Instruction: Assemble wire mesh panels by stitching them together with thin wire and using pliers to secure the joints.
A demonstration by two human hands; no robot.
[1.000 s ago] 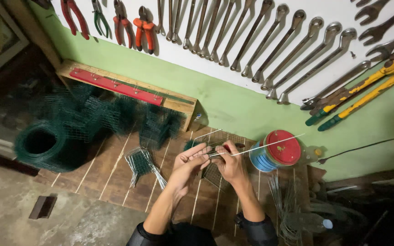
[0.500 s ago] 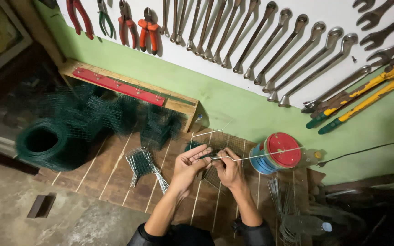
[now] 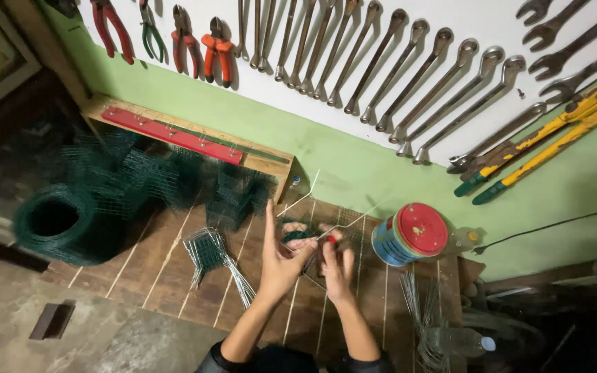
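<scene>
My left hand [image 3: 281, 255] and my right hand [image 3: 336, 262] are close together above a wooden slatted bench [image 3: 174, 276]. Between them they hold a small piece of green wire mesh [image 3: 298, 237] and thin pale wire [image 3: 343, 224] that sticks out up and to the right. The left thumb points up, its fingers pinching the mesh. The right hand's fingers are curled on the wire, with a small red thing at the fingertips.
A roll of green mesh [image 3: 60, 221] and folded mesh pieces [image 3: 167, 176] lie left. A bundle of cut wires [image 3: 215, 259] lies beside my left arm. A blue tin with a red lid [image 3: 409, 233] stands right. Pliers [image 3: 215, 48], spanners [image 3: 409, 69] and yellow bolt cutters [image 3: 547, 135] hang on the wall.
The long straight wire that ran right toward the tin is now bent, its ends pointing up. Both hands have stayed over the same spot, and my left thumb has lifted.
</scene>
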